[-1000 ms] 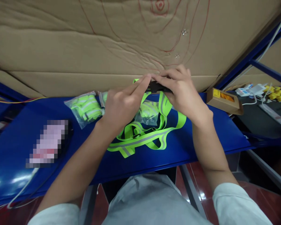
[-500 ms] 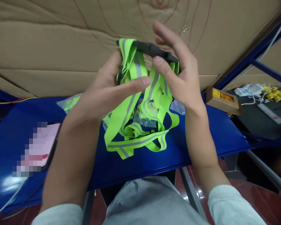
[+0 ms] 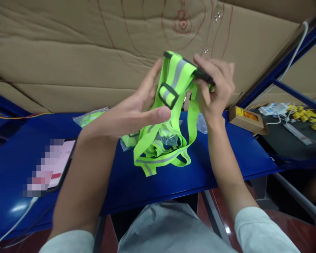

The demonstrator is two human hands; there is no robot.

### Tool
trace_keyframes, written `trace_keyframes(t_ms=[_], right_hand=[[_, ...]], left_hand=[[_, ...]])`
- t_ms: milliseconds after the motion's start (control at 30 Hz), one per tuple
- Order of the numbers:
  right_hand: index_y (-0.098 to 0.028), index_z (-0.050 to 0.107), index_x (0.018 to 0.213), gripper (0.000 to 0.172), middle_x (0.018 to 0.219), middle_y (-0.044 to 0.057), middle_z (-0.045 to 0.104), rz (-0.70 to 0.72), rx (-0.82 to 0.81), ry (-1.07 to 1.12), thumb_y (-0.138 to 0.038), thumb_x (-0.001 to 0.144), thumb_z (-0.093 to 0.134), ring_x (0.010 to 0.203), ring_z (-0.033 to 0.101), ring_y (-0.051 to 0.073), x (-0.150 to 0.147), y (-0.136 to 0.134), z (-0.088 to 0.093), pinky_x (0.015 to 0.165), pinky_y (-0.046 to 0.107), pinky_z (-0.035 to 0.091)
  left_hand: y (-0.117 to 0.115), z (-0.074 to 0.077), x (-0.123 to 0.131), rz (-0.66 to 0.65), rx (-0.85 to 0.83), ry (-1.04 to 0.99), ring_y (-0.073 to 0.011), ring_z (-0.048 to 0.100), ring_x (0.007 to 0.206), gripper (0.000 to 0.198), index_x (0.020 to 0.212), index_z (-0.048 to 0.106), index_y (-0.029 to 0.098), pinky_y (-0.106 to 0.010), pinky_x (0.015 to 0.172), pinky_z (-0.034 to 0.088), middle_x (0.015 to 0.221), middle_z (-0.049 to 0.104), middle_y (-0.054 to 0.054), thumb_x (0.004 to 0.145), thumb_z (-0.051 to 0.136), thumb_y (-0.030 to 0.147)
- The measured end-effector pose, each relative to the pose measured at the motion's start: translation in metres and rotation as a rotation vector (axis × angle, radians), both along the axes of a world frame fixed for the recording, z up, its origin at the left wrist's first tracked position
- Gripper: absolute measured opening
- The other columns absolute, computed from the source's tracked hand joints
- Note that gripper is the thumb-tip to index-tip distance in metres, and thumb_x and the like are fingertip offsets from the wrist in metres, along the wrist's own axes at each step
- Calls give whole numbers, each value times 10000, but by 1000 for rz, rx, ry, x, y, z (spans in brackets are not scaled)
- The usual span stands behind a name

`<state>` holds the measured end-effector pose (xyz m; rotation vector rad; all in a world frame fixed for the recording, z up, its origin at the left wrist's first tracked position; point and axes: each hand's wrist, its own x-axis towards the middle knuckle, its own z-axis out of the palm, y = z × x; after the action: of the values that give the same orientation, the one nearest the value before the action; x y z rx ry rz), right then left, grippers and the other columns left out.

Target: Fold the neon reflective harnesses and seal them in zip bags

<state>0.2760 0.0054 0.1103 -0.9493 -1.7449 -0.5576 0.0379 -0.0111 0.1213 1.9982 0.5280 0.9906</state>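
Observation:
A neon-green reflective strap harness (image 3: 162, 162) with grey stripes hangs and lies in loops above the blue table. My right hand (image 3: 217, 84) pinches the black buckle (image 3: 201, 74) at its upper end. A black slider (image 3: 169, 95) sits on the strap, to the left of the buckle. Beside this slider is my left hand (image 3: 133, 109), open, thumb stretched out and fingers partly behind the green webbing. Whether those hidden fingers touch it, I cannot tell. Behind the hanging loops lies a clear plastic bag (image 3: 170, 137) with green material in it.
On the blue table (image 3: 200, 168) lie a phone (image 3: 58, 165) with a cable at left, a bagged green item (image 3: 91, 117) and a clear bag (image 3: 201, 123). A cardboard box (image 3: 247, 119) stands right, near yellow pieces (image 3: 304, 112). Cardboard (image 3: 68, 56) backs the table.
The buckle has turned and shifted right, with my right hand closing on it. My left hand has moved right, and the slider now faces me. The view has shifted slightly.

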Motion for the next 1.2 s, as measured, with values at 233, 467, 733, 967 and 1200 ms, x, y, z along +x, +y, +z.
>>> trace_keyframes(t_ms=[233,467,733,967,1200], right_hand=[[-340,611,1405,437,1430,39,626,33,-338,8,-482,1056,389,1343,562,282,-18,-25,14,1116,425,479],[-304,604,1383,379,1442,3,627,61,-199,13,-291,1057,411,1366,565,216,-20,-16,5,1138,378,477],[-349,616,1403,422,1346,38,686,10,-339,-25,-327,1036,408,1271,620,300,-9,-3,7,1093,530,495],[-280,432,1547,569,1614,50,462,555,-844,-65,-427,1009,543,1408,530,260,31,-5,19,1092,457,526],[-237,671,1300,534,1216,61,726,456,-990,288,-639,987,511,926,720,200,0,-23,19,736,338,636]], left_hand=[[9,-9,6,-63,-195,-132,-356,654,1206,650,1212,655,210,-472,989,549,1157,719,-76,659,935,406],[11,-36,27,-240,-463,-225,-374,656,1214,521,1047,759,230,-454,976,577,1148,754,-57,622,947,466],[-1,-52,68,-24,-654,-377,-243,738,870,359,935,755,184,-385,835,606,947,777,-45,620,921,226],[24,-63,59,85,-692,-404,-249,734,795,491,1009,738,180,-405,764,624,923,769,-57,562,937,217],[27,-61,58,332,-265,-428,-275,677,1054,314,901,706,192,-370,940,553,984,750,-43,650,887,245]])
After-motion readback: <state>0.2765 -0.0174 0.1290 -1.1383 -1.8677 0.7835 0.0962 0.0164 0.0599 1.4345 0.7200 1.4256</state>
